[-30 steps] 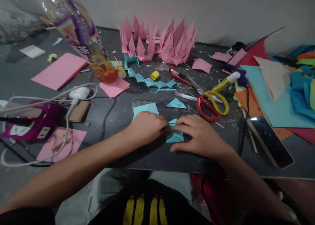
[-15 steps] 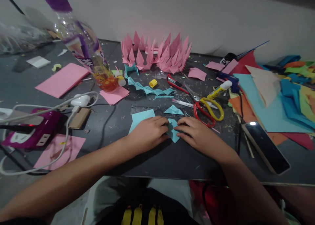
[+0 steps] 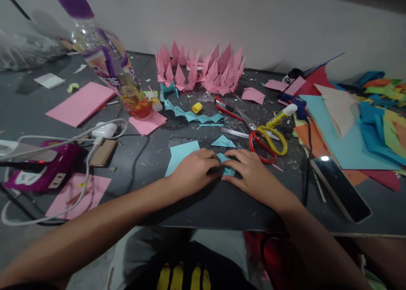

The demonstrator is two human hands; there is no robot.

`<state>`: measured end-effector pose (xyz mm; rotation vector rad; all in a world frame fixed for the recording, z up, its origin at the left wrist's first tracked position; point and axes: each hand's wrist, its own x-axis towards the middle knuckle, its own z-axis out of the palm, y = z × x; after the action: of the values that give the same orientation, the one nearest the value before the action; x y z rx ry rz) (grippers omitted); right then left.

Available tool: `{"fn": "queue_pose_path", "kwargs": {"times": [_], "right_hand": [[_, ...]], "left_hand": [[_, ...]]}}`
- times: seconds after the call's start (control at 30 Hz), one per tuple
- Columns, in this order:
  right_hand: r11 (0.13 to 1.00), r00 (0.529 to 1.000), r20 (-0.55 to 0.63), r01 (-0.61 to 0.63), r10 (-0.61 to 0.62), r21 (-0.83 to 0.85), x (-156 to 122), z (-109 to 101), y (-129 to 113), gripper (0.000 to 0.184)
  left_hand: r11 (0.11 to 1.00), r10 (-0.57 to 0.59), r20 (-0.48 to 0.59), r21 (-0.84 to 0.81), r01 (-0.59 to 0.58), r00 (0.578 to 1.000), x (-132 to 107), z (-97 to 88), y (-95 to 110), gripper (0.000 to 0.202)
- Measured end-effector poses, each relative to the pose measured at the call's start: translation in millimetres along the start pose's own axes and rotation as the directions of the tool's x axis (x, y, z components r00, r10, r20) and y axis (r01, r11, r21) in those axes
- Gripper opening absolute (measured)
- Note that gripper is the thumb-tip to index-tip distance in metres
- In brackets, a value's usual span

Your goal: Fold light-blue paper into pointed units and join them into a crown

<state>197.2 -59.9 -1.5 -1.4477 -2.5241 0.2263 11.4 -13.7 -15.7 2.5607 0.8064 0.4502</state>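
While folding small light blue paper point(image 3: 227, 171): best kept flat on the tabletop point(image 3: 215, 209), edges matched before pressing, then a fingertip run along the crease from the middle outward.
Left hand point(image 3: 196, 171): curled at the left side of the paper, fingertips gathered by its edge; cannot tell whether pinching or only pressing.
Right hand point(image 3: 250, 173): at the right side of the paper, index finger above and thumb below, with blue showing between; firmness of hold likewise impossible to tell.
Gap between hands: nearly closed, with the paper in the middle, towards the near edge of the tabletop.
Blue triangle point(image 3: 223, 142): just beyond the paper, apart from both hands; probably a fair measure for sharp corners and crisp creases.
Blue sheet point(image 3: 182, 152): partly covered by the left hand; best not dragged along while pressing.
Clear bottle point(image 3: 122, 80): purple cap point(image 3: 75, 4) on, standing on pink squares point(image 3: 148, 127); orange near the base, hard to tell printed label from drink.
Plastic bag point(image 3: 28, 51): at far left, translucent, contents too blurred to tell.
Yellow cap point(image 3: 197, 107): beside the blue zigzag strip point(image 3: 187, 115); inside not clear.
Glue stick point(image 3: 281, 115): near the scissors point(image 3: 272, 139), amount left inside not visible.
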Motion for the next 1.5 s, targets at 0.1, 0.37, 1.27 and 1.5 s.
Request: {"fn": "queue_pose_path", "kwargs": {"times": [0.1, 0.37, 1.27, 1.5], "right_hand": [[0.998, 0.998, -0.014, 0.059, -0.059, -0.001, 0, -1, 1, 0.007], [0.967, 0.947, -0.210, 0.217, -0.241, -0.131, -1, 1, 11, 0.022], [0.865, 0.975, 0.064, -0.218, 0.213, 0.451, 10, 1, 28, 0.008], [0.843, 0.963, 0.070, -0.263, 0.261, 0.469, 12, 2, 27, 0.008]], "left_hand": [[0.999, 0.043, 0.010, 0.013, -0.043, 0.999, 0, -2.0, -1, 0.005], [0.957, 0.169, 0.038, 0.232, -0.174, 0.985, -2, -17.4, -14, 0.007], [0.934, 0.166, 0.184, 0.286, -0.214, 0.969, -12, -5.8, 12, 0.025], [0.924, 0.162, 0.189, 0.315, -0.216, 0.969, -12, -3.6, 13, 0.027]]}}
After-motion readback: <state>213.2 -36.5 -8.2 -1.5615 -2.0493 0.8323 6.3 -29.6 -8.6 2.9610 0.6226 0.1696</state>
